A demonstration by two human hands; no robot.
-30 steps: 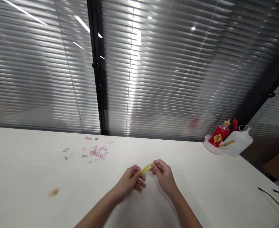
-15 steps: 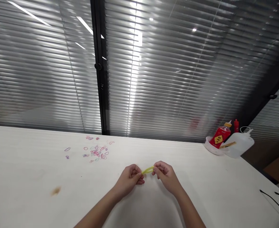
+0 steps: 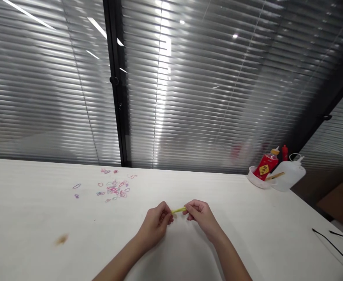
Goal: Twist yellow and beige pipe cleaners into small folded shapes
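Observation:
Between my two hands a yellow-green elastic band (image 3: 178,210) is drawn out into a narrow strip, just above the white table (image 3: 148,187). My left hand (image 3: 157,220) pinches one end of it between thumb and fingers. The other end is in the closed fingertips of my right hand (image 3: 201,214). The parts of the band inside the fingers are hidden. To the left lies a loose scatter of small coloured elastic bands (image 3: 113,190), mostly pink, red and purple.
At the right back edge stand a white bowl (image 3: 257,182) with a red bottle (image 3: 266,164) leaning in it, and a translucent squeeze bottle (image 3: 291,174). Dark glasses arms (image 3: 335,246) show at the right edge. A brown stain (image 3: 61,239) marks the left side. Blinds (image 3: 189,97) rise behind.
The band showed as an open loop of strands before; now it is a single narrow strip. Both hands stay on its ends. The view has shifted slightly to the right.

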